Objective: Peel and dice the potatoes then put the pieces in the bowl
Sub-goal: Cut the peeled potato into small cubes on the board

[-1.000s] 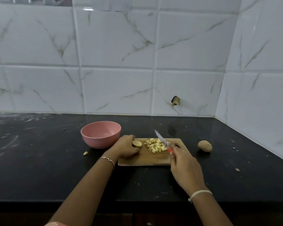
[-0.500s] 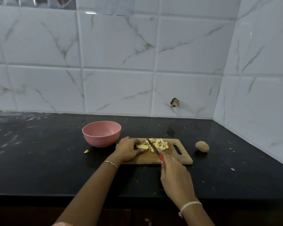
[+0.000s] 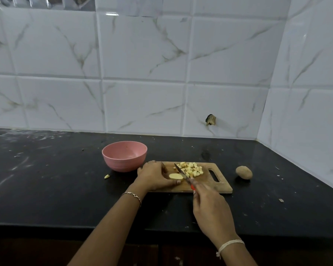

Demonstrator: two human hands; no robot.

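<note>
A wooden cutting board (image 3: 210, 186) lies on the black counter. On it my left hand (image 3: 154, 176) holds a pale peeled potato piece (image 3: 175, 176) between thumb and fingers. My right hand (image 3: 210, 210) grips a knife (image 3: 183, 174) with a red handle, its blade slanting across the board right beside the piece. A heap of diced potato (image 3: 191, 168) sits at the board's far middle. An unpeeled potato (image 3: 244, 172) rests on the counter right of the board. The pink bowl (image 3: 124, 158) stands left of the board; nothing is visible inside it.
A small potato scrap (image 3: 106, 176) lies on the counter in front of the bowl. Crumbs dot the counter at the right. Tiled walls close the back and the right side, with a chipped hole (image 3: 210, 119) in the back wall.
My right hand brought the knife from above the dice down and left until the blade is against the potato piece. My left hand turned the piece flatter on the board.
</note>
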